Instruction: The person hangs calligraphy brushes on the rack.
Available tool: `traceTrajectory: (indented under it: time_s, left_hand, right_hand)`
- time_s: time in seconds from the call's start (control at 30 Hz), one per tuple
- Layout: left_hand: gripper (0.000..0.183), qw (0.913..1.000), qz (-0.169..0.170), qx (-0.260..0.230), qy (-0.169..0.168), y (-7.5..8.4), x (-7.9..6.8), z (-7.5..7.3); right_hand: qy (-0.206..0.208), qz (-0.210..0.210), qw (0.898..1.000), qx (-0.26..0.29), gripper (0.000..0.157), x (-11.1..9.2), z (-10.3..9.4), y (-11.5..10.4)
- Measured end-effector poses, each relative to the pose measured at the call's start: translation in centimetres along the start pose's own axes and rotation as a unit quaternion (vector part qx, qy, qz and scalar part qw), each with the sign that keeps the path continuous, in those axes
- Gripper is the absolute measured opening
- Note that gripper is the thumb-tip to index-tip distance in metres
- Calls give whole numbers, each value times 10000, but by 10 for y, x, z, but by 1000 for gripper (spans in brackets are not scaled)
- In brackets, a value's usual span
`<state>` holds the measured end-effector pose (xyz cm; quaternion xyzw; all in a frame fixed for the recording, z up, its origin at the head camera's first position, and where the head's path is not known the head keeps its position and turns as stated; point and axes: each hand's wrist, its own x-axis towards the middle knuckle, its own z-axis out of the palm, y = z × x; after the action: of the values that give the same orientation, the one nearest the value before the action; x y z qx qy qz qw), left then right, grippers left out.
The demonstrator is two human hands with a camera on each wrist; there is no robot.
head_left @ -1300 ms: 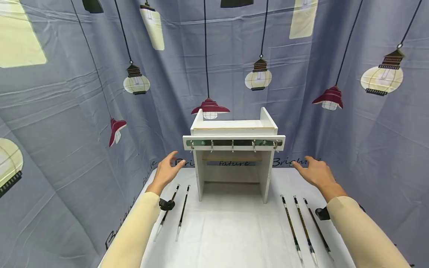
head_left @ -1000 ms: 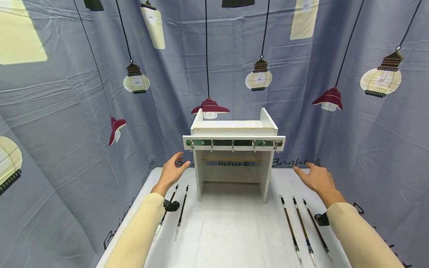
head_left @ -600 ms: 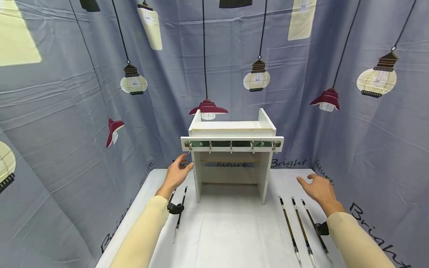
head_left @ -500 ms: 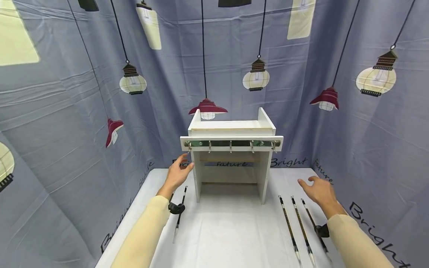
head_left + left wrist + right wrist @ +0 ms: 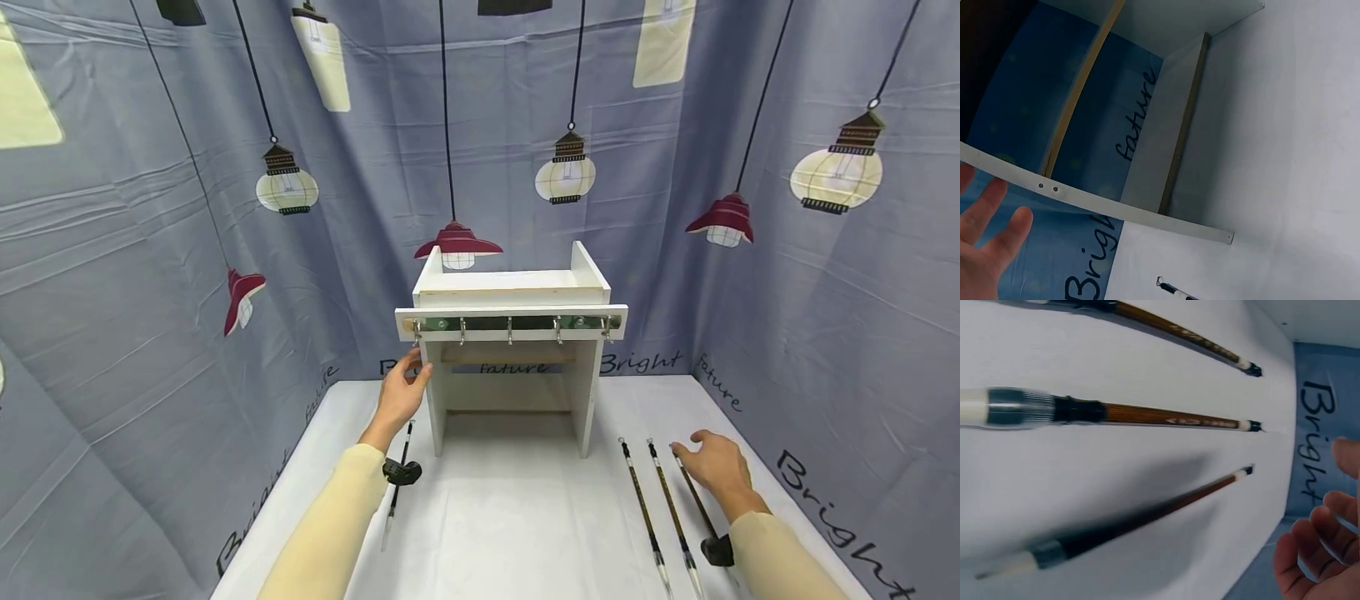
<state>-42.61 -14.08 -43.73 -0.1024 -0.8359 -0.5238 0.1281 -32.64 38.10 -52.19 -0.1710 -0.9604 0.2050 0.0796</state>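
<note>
A white table (image 5: 495,525) bears a shelf unit (image 5: 525,335), brushes (image 5: 672,507) either side.

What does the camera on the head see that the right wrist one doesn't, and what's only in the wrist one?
Only the head view shows the left hand, the metal hooks and lamp pictures on the curtain. Only the right wrist view shows clear pale lettering on two brush handles. Both show the right hand, three brushes and the curtain's word "Bright".

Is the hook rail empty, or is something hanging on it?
The hook rail is empty: the head view shows its five hooks bare, with nothing hanging from any of them.
</note>
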Motion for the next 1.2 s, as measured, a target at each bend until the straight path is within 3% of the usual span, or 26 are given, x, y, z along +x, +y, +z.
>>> traceTrajectory:
  time_s: [0.23,0.5,0.83,1.2]
  left_hand:
    - [52,9997,16,-60,251,0,1,2]
    - [50,9989,-102,-193,404,0,2,7]
    - [48,9983,-125,-144,554,4,1,11]
    - [48,9985,-182,-215,477,1,-4,10]
  right_hand:
    - [-246,-127,9996,-80,58,-4,18,11]
    - [-217,-119,9994,-247,41,-11,38,21]
    - [-383,44,9989,-263,34,-18,45,32]
    - [-152,198,9993,-275,30,-19,49,35]
